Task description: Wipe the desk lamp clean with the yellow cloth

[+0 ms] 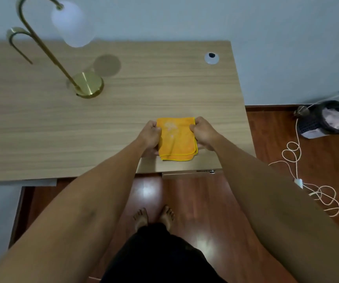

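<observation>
A folded yellow cloth [175, 139] lies on the wooden desk [123, 103] near its front right edge. My left hand [149, 135] grips the cloth's left side and my right hand [204, 133] grips its right side. The desk lamp [87, 84] stands at the back left of the desk, well away from both hands. It has a round brass base, a slanted brass stem curving over at the top, and a frosted white shade [71, 23] hanging from the curve.
A white cable grommet [211, 57] sits at the desk's back right. On the wooden floor to the right are a dark bin [327, 119] and a coiled white cord [299, 172]. My bare feet [154, 218] stand below the desk's front edge.
</observation>
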